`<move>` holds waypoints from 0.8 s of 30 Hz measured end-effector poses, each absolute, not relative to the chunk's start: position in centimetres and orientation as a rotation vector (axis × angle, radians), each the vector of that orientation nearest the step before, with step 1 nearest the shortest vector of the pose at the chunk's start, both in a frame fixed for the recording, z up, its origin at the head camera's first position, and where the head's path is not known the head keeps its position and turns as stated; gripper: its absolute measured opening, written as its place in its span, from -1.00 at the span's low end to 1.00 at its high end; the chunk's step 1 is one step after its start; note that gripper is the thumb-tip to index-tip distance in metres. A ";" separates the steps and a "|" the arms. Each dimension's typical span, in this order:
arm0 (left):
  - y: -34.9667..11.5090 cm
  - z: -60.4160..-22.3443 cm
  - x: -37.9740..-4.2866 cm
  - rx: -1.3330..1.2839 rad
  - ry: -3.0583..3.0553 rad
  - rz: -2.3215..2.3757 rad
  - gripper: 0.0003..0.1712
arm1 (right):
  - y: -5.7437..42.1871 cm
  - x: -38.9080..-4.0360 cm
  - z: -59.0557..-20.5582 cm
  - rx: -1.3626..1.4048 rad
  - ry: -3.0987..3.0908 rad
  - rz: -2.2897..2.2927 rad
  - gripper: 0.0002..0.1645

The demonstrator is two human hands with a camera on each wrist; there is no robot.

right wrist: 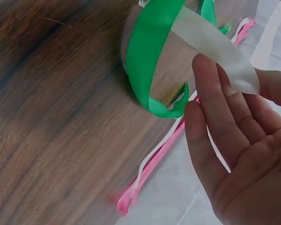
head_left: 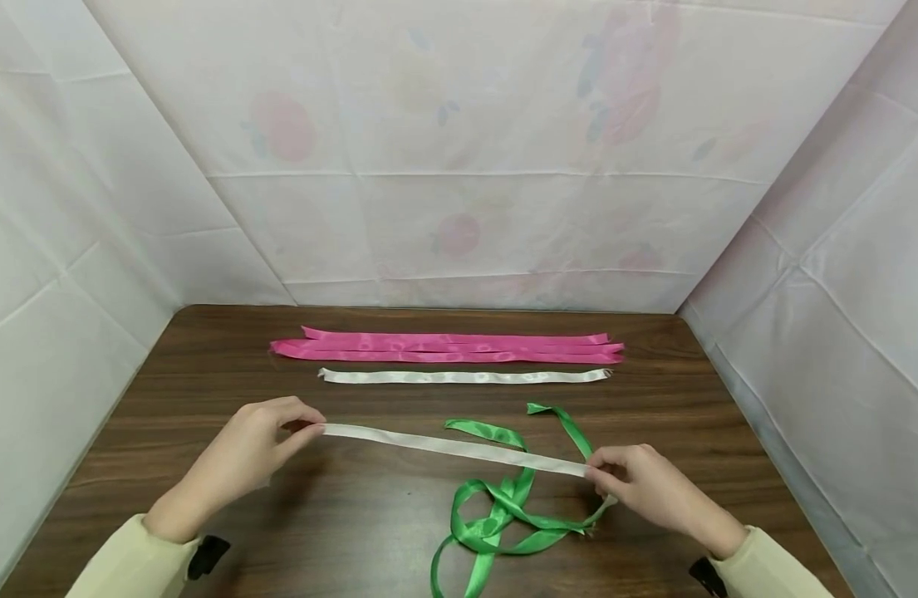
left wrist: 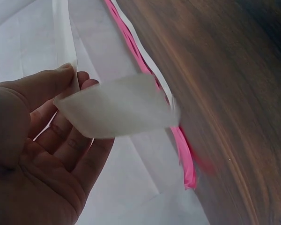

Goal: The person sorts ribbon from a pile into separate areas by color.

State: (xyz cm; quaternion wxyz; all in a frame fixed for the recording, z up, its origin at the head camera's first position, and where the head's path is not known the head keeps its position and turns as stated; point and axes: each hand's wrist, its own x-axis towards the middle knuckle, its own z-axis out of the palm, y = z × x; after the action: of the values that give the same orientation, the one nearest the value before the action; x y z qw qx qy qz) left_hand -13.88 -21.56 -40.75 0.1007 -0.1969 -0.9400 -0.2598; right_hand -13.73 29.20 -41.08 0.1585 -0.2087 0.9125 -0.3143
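Observation:
A white satin ribbon (head_left: 451, 447) stretches between my two hands above the table, sloping down to the right. My left hand (head_left: 252, 440) pinches it near one end between thumb and fingers; in the left wrist view a short tail (left wrist: 117, 108) hangs past the fingers. My right hand (head_left: 645, 482) pinches the other side, and the ribbon's loose end (right wrist: 206, 40) sticks out beyond that grip. Beneath the stretched ribbon a long green ribbon (head_left: 496, 515) lies in tangled loops, one strand passing close by the right fingertips.
Several pink ribbons (head_left: 444, 349) lie side by side across the back of the brown wooden table (head_left: 182, 374). In front of them lies another white ribbon (head_left: 466, 378), straight and parallel. White cloth (head_left: 399, 224) hangs behind and at both sides of the table.

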 end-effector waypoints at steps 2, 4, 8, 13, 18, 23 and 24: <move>-21.7 -40.8 -13.9 -0.579 -2.770 -0.764 -0.81 | 29.2 -13.5 -41.1 -0.597 2.590 -0.900 -0.77; -21.8 -40.9 -13.8 -0.575 -2.765 -0.761 -0.80 | 29.1 -13.2 -41.2 -0.598 2.570 -0.903 -0.77; -22.0 -41.1 -13.8 -0.584 -2.751 -0.751 -0.79 | 29.0 -12.6 -41.3 -0.601 2.527 -0.915 -0.75; -22.5 -41.6 -13.6 -0.582 -2.728 -0.739 -0.79 | 29.0 -12.1 -41.4 -0.614 2.521 -0.913 -0.75; -23.1 -42.1 -13.4 -0.560 -2.722 -0.733 -0.78 | 29.2 -11.9 -41.3 -0.638 2.549 -0.921 -0.77; -23.6 -42.5 -13.1 -0.547 -2.718 -0.736 -0.78 | 29.6 -12.1 -41.2 -0.638 2.557 -0.920 -0.76; -23.7 -42.5 -13.1 -0.542 -2.718 -0.737 -0.78 | 29.7 -12.2 -41.2 -0.636 2.557 -0.919 -0.76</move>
State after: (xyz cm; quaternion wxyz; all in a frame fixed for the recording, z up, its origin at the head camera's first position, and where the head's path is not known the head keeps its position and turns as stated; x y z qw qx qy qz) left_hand -13.08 -23.68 -42.53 0.1365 -0.1872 -0.9389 -0.2545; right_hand -12.20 29.71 -41.20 0.1744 -0.2245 0.9023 -0.3241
